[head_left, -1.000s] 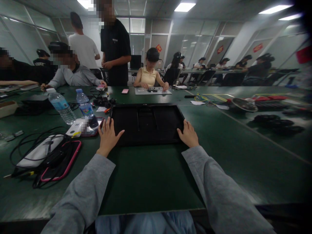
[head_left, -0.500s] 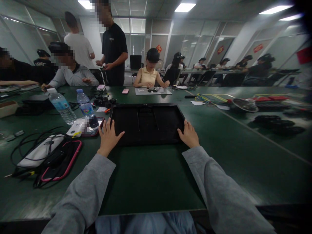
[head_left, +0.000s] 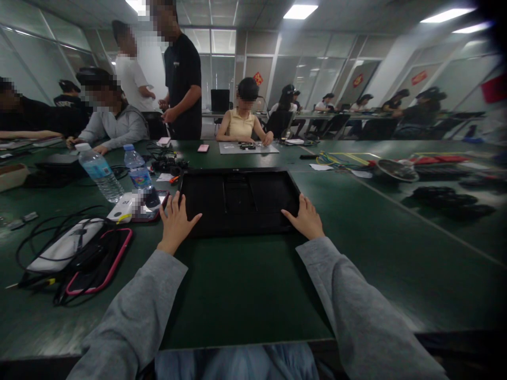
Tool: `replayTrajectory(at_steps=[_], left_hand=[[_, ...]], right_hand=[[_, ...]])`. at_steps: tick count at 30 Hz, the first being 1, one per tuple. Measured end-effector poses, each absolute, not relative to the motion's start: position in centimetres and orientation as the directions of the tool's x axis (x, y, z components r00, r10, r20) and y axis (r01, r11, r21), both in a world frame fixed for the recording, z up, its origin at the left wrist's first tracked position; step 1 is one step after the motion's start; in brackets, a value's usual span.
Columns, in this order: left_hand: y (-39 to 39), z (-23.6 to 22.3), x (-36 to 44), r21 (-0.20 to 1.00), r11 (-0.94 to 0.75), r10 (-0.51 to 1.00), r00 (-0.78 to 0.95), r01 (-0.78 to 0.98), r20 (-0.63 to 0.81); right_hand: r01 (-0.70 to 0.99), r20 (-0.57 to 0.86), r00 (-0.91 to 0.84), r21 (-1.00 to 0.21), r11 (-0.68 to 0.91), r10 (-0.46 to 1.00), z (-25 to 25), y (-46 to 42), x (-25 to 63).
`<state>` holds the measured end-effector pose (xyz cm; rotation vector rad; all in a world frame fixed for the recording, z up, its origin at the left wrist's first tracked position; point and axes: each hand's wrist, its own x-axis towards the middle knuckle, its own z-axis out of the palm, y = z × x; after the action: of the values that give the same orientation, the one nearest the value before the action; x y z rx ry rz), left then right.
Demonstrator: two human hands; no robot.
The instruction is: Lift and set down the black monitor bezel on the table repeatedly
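A flat black panel (head_left: 240,198), like the back of a monitor, lies on the green table (head_left: 245,285) straight ahead of me. My left hand (head_left: 175,220) rests flat on its near left corner with fingers spread. My right hand (head_left: 306,218) lies on the near right corner, fingers stretched along the edge and thumb reaching inward. Neither hand holds anything. Grey sleeves cover both my forearms.
Left of the panel stand two water bottles (head_left: 100,173), a white device (head_left: 132,205), a pink-edged phone (head_left: 99,261) and tangled black cables (head_left: 51,232). Several people sit or stand across the table. Wires and a round dish (head_left: 396,170) lie to the right.
My right thumb has spread further inward along the panel's near edge. My left hand has not moved. The standing people at the back left have shifted a little.
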<state>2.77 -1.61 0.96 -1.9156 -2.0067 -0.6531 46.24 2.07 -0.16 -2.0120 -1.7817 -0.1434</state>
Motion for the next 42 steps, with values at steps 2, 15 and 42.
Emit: replayTrajectory(at_steps=[2, 15, 42], left_hand=[[-1.65, 1.02, 2.79, 0.119, 0.016, 0.862, -0.074, 0.993, 0.502], [-1.66, 0.91, 2.73, 0.112, 0.010, 0.859, -0.065, 0.994, 0.508], [-1.63, 0.97, 2.69, 0.116, -0.013, 0.876, -0.044, 0.993, 0.479]], right_hand=[[0.963, 0.362, 0.161, -0.262, -0.065, 0.918, -0.23, 2.12, 46.32], [0.961, 0.337, 0.176, -0.264, -0.087, 0.925, -0.08, 2.05, 46.19], [0.971, 0.342, 0.165, -0.223, -0.091, 0.925, -0.01, 1.90, 46.15]])
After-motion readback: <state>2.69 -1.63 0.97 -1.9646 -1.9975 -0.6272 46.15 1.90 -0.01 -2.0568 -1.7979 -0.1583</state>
